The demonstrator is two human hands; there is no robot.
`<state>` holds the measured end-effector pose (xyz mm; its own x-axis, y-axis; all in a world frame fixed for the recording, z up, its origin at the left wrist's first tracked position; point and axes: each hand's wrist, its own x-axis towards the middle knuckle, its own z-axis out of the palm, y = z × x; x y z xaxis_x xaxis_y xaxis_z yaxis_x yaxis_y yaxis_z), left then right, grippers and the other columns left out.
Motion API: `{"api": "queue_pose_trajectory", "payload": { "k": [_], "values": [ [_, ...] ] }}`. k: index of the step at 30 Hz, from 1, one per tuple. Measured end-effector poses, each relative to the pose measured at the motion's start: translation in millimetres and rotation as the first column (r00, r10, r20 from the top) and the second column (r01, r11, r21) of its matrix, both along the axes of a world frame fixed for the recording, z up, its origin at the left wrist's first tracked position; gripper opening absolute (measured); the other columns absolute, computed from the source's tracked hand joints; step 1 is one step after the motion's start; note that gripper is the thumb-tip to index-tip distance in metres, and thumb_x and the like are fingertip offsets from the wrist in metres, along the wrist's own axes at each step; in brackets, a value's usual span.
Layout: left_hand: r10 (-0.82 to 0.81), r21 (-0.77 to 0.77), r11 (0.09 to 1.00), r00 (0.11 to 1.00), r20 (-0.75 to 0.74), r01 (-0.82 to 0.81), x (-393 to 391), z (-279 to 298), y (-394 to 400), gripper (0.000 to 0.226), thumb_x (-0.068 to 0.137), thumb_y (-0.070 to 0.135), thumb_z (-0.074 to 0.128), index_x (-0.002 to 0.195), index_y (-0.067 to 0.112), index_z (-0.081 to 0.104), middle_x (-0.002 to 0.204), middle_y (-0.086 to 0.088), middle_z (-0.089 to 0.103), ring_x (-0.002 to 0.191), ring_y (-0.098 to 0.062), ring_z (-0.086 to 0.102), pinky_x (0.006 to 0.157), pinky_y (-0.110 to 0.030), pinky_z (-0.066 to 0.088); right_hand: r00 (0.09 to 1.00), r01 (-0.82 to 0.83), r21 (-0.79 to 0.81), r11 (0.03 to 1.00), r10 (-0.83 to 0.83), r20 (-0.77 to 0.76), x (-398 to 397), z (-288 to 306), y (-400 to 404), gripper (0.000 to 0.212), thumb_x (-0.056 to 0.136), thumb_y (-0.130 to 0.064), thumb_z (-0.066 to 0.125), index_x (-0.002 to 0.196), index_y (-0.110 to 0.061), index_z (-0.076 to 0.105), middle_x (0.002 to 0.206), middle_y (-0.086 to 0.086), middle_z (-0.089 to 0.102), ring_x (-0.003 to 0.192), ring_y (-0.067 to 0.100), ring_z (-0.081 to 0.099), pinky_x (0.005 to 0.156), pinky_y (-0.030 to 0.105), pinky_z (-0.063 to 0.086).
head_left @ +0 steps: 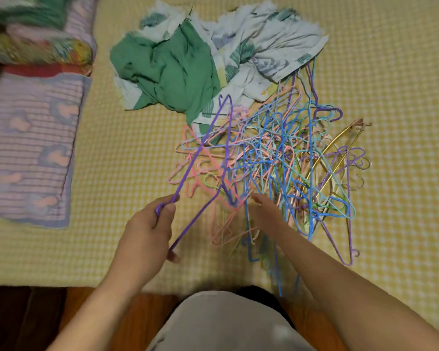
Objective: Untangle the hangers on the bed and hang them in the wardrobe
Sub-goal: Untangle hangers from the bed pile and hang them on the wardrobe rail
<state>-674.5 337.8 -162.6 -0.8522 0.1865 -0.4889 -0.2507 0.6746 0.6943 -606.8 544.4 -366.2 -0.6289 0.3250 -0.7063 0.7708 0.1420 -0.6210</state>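
Observation:
A tangled heap of thin wire hangers (276,160) in pink, blue, purple, teal and gold lies on the yellow checked bed (127,138). My left hand (147,231) is closed on one corner of a purple hanger (203,145), which slants up and away from the heap with its far end still among the pink ones. My right hand (266,211) rests on the near edge of the heap with its fingers among pink and blue wires; whether it grips one is hidden. No wardrobe is in view.
A crumpled green and leaf-print sheet (188,62) lies behind the heap. A folded purple striped blanket (28,145) and rolled bedding (41,49) sit at the left. The bed's front edge meets a wooden floor (142,315) at my legs.

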Motion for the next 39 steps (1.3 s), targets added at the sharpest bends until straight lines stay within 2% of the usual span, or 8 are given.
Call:
{"api": "queue_pose_trajectory", "payload": {
  "k": [4,7,12,17,22,27,35,39],
  "values": [
    [0.109,0.064,0.991,0.989,0.098,-0.116,-7.9,-4.9,-22.6,0.025,0.105,0.022,0.045,0.117,0.026,0.067,0.052,-0.001,0.030,0.042,-0.010,0.033,0.052,-0.052,0.059,0.971,0.235,-0.434,0.870,-0.230,0.065,-32.8,-4.0,-52.9,0.015,0.090,-0.016,0.065,0.102,-0.019,0.057,0.088,0.010,0.052,0.073,0.023,0.055,0.075,0.043,0.048],
    [0.145,0.036,0.988,0.983,0.108,-0.150,-13.8,-7.8,-39.3,0.025,0.105,0.021,0.044,0.114,0.026,0.067,0.056,-0.004,0.032,0.042,-0.010,0.034,0.052,-0.054,0.059,0.968,0.251,-0.204,0.946,-0.244,0.060,-42.6,-4.6,-83.9,0.018,0.091,-0.019,0.058,0.074,-0.013,0.057,0.073,0.013,0.061,0.061,0.026,0.059,0.071,0.043,0.052],
    [0.219,0.004,0.975,0.964,0.150,-0.222,-32.5,-13.8,-66.8,0.024,0.104,0.018,0.042,0.114,0.018,0.064,0.062,-0.008,0.036,0.035,-0.010,0.038,0.048,-0.047,0.059,0.984,-0.165,0.384,0.908,0.128,0.121,-37.7,2.2,-111.3,0.023,0.091,-0.025,0.063,0.099,-0.003,0.064,0.099,0.019,0.069,0.097,0.035,0.067,0.075,0.037,0.052],
    [0.154,0.109,0.975,0.942,0.299,-0.194,-68.6,-9.9,-121.1,0.022,0.105,0.018,0.041,0.116,0.008,0.056,0.054,-0.001,0.032,0.032,-0.009,0.026,0.046,-0.039,0.055,0.987,-0.161,0.426,0.890,0.149,0.063,-37.5,16.2,-143.5,0.021,0.096,-0.012,0.048,0.099,0.003,0.063,0.104,0.029,0.067,0.101,0.044,0.063,0.079,0.041,0.049],
    [-0.239,0.163,0.965,0.947,0.213,0.207,-92.2,20.3,-184.7,0.023,0.106,0.021,0.039,0.114,0.023,0.061,0.053,0.001,0.031,0.040,-0.010,0.028,0.046,-0.037,0.054,0.989,-0.145,0.318,0.937,0.125,0.085,-25.2,15.6,-190.6,0.042,0.088,-0.042,0.036,0.095,-0.010,0.062,0.093,0.025,0.071,0.085,0.040,0.069,0.077,0.043,0.058],
    [-0.482,0.065,0.876,0.873,0.074,0.478,-88.6,28.2,-211.3,0.022,0.104,0.027,0.044,0.108,0.036,0.064,0.063,-0.007,0.035,0.051,-0.016,0.040,0.045,-0.039,0.056,0.983,-0.169,0.414,0.894,0.124,0.132,-18.4,54.8,-231.9,0.020,0.078,-0.020,0.045,0.086,-0.011,0.061,0.083,0.018,0.072,0.078,0.038,0.071,0.073,0.044,0.059],
    [-0.561,-0.434,0.782,0.808,-0.179,0.447,-96.1,19.8,-253.8,0.021,0.102,0.033,0.039,0.112,0.029,0.056,0.086,-0.013,0.066,0.068,-0.036,0.067,0.060,-0.042,0.058,0.984,-0.088,0.556,0.827,-0.014,0.177,4.5,82.0,-271.4,0.016,0.088,-0.009,0.058,0.104,-0.006,0.059,0.101,0.018,0.069,0.098,0.039,0.064,0.074,0.037,0.048],
    [-0.293,-0.129,0.952,0.947,-0.130,0.277,-115.7,31.7,-302.6,0.017,0.103,0.029,0.044,0.102,0.029,0.061,0.078,-0.010,0.058,0.063,-0.031,0.061,0.050,-0.045,0.059,0.976,0.153,0.511,0.846,-0.209,0.054,26.5,67.7,-267.7,0.018,0.095,-0.025,0.051,0.093,-0.008,0.057,0.091,0.018,0.069,0.089,0.041,0.065,0.074,0.038,0.052]
  ]
}}
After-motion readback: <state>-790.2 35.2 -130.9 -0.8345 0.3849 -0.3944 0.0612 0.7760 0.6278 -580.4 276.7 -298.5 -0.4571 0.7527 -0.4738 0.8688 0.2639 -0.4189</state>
